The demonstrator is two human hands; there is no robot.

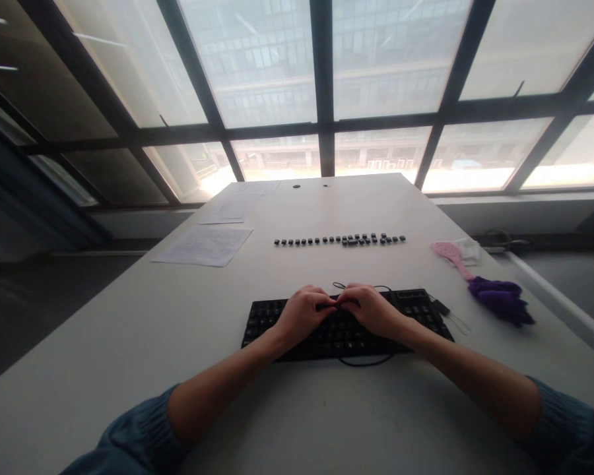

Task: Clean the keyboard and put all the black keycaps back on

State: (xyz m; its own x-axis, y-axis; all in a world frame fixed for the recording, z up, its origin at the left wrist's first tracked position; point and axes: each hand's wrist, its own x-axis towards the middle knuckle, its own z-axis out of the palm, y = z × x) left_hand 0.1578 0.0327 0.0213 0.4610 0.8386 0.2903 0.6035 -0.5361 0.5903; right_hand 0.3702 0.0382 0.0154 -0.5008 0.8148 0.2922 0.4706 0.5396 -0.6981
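Note:
A black keyboard (pixel 317 346) lies on the white table in front of me, its thin cable (pixel 369 363) showing at the front and back edges. Over its upper middle my left hand (pixel 304 313) and my right hand (pixel 369 309) meet, fingertips pinched together. Whatever is between the fingers is hidden or too small to make out. Farther back, several loose black keycaps (pixel 317 241) stand in a long row. By the keyboard's right end rests a small tool with a dark handle (pixel 440 307) and thin wire prongs.
Printed paper sheets (pixel 202 245) lie at the left. A pink brush (pixel 445 251), a crumpled white wrapper (pixel 469 252) and a purple cloth (pixel 499 300) are at the right. The white table (pixel 143 369) reaches back to large windows (pixel 272 59).

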